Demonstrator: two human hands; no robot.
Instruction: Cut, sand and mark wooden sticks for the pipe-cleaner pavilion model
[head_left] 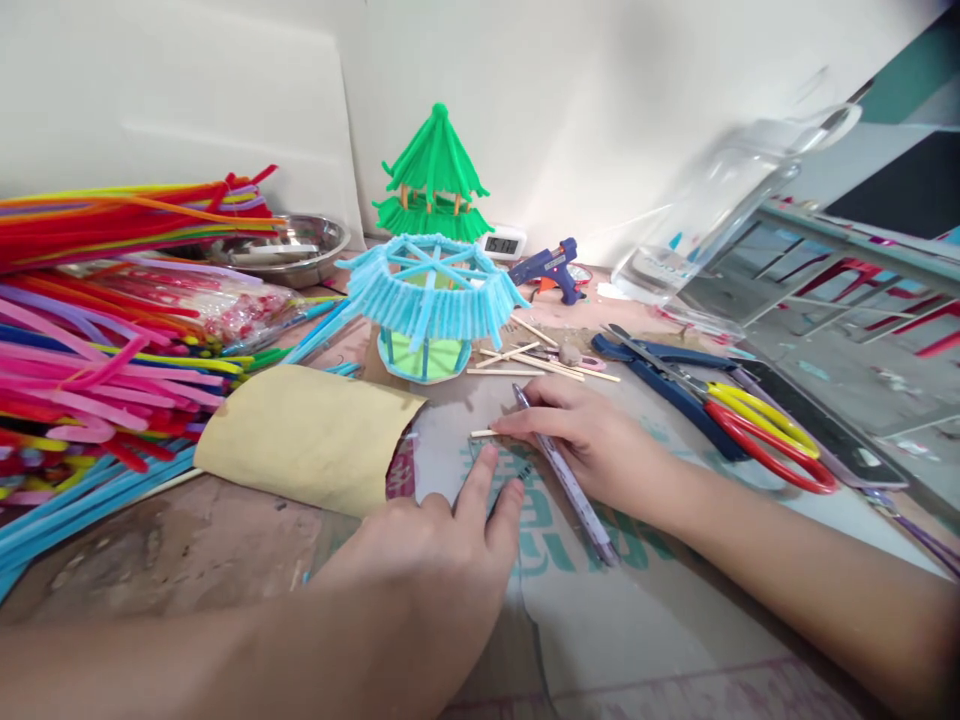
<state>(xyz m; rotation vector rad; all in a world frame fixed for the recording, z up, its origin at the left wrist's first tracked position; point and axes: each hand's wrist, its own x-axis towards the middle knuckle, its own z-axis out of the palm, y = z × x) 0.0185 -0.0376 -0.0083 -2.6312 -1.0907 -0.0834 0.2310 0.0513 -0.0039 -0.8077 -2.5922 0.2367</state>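
Observation:
My right hand (592, 435) rests on the table and pinches a thin wooden stick (482, 433) at its right end, with a grey pen (566, 478) lying under the fingers. My left hand (439, 545) lies flat just in front of it, fingertips pressing on the clear sheet (442, 455) near the stick. Beyond both hands stands a light-blue pipe-cleaner pavilion (429, 300) with a green base.
A big heap of coloured pipe cleaners (90, 370) fills the left side. A brown paper piece (307, 435) lies by my left hand. Loose sticks (525, 360), red-and-yellow scissors (765, 435), blue pliers (667, 375), a glue gun (551, 268), a green pavilion (435, 175), a metal bowl (300, 250).

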